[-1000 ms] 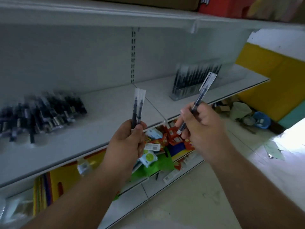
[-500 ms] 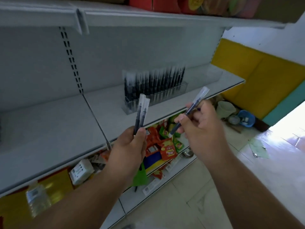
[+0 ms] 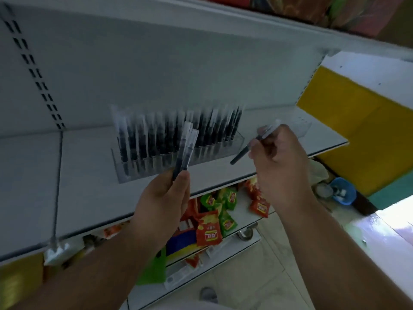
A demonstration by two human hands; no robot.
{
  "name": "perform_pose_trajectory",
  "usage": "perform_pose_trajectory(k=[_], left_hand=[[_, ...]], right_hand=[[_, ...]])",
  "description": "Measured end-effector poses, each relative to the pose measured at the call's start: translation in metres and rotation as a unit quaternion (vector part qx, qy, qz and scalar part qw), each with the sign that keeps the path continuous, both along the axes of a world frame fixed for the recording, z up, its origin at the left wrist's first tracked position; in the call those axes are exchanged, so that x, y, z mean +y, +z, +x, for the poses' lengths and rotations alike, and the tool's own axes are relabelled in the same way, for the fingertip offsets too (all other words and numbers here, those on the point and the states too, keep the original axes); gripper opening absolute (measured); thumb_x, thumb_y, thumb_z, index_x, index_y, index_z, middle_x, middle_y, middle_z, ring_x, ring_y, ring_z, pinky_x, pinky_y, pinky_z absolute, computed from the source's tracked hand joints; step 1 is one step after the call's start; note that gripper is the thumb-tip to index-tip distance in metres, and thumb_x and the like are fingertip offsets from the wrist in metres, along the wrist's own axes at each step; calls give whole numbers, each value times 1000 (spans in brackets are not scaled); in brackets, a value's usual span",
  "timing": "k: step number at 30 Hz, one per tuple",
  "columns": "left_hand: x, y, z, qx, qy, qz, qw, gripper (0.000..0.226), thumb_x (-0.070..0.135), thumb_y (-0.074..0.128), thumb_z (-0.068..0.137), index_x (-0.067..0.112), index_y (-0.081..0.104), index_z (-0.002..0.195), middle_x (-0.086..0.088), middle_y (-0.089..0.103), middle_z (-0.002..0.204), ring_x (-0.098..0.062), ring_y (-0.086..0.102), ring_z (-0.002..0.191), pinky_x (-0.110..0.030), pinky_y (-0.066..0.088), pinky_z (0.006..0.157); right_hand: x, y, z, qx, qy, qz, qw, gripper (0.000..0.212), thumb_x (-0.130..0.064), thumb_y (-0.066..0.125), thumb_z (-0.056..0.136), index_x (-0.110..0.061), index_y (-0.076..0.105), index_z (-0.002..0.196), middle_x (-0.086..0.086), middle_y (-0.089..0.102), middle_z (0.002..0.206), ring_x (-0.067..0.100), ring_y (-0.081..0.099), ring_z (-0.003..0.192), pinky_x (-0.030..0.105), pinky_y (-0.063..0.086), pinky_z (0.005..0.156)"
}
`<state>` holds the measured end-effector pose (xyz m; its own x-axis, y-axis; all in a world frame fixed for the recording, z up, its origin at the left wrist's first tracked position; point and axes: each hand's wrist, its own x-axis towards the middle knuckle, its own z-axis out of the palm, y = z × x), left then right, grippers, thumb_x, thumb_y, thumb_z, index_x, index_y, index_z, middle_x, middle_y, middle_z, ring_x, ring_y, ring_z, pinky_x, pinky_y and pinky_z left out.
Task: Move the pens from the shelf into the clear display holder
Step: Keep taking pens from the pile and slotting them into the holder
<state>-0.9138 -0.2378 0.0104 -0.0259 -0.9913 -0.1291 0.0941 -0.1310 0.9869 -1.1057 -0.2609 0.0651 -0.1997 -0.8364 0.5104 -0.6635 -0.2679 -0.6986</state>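
A clear display holder [image 3: 214, 151] stands on the white shelf [image 3: 89, 175], with several dark pens upright in its rows. My left hand [image 3: 163, 198] pinches two pens [image 3: 185, 148] with clear caps, held upright just in front of the holder's middle. My right hand [image 3: 279, 166] grips one pen [image 3: 250, 146], tilted with its dark tip pointing down-left near the holder's right end. The view is blurred.
A lower shelf [image 3: 245, 220] carries red and green snack packets [image 3: 210, 229]. A yellow wall panel [image 3: 357, 130] and a blue bowl [image 3: 344, 191] on the floor lie to the right. An upper shelf [image 3: 201, 10] hangs overhead.
The view has swung right, so the holder now sits straight ahead and closer. Both hands have come nearer to it; the right hand's pen has tipped lower.
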Motion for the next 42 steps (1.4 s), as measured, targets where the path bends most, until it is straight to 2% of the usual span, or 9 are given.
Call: perform_pose_trajectory(k=[5,11,18,22,27,31,34,37,42], left_hand=[[-11,-8,-44,11,92,2,996,37,26,44,104,14,37,69,2,30,56,-13,23,47,-25,25,43],[-12,-20,-85,42,186,20,981,37,26,46,102,22,45,65,-1,33,57,-16,25,48,-29,22,46],[-11,-22,-112,91,247,29,964,31,22,47,102,15,48,72,0,34,58,-13,28,48,-26,26,43],[-14,-16,-117,95,235,6,967,29,19,46,102,13,45,74,0,30,59,-13,24,49,-23,25,41],[-27,-16,-134,17,170,-18,985,32,19,49,102,22,53,70,-1,34,57,-16,27,50,-29,23,46],[-27,-10,-142,3,174,-24,984,23,17,46,102,7,62,89,-7,36,57,-13,30,45,-22,26,43],[-25,-19,-134,-4,212,-2,977,28,23,47,102,19,69,85,1,38,55,-13,30,47,-26,26,46],[-23,-24,-131,-2,222,15,975,33,23,47,102,26,69,78,5,37,54,-13,29,49,-29,23,50],[-16,-22,-130,11,225,7,974,31,20,46,102,19,66,78,3,33,54,-15,25,48,-28,20,49]], right_hand=[[-74,7,-37,31,80,0,996,10,-21,60,96,-13,55,93,-8,61,78,6,58,73,14,41,57],[-118,0,-43,140,181,62,972,24,-25,57,97,-20,42,79,-8,48,67,3,45,58,20,35,52],[-135,-14,-45,250,192,126,941,24,-37,55,98,-15,52,87,-4,53,77,17,52,73,25,28,51],[-118,-15,-54,147,221,117,957,29,-50,64,88,-21,58,89,-10,60,79,5,55,70,24,43,60],[-93,-6,-59,-14,379,215,900,22,-34,65,91,-15,64,79,7,65,65,8,56,53,21,48,54],[-96,0,-70,-80,358,194,910,22,-22,63,95,-4,63,81,11,61,59,7,52,47,14,40,49],[-110,6,-80,-139,307,130,932,22,-22,61,96,-10,59,77,4,61,61,11,55,48,22,45,50],[-128,13,-85,-54,248,27,967,19,-30,58,96,-17,59,83,0,65,75,21,63,63,38,54,63],[-141,15,-78,93,241,-14,966,16,-31,54,99,-18,59,91,-6,62,82,15,59,71,27,46,63]])
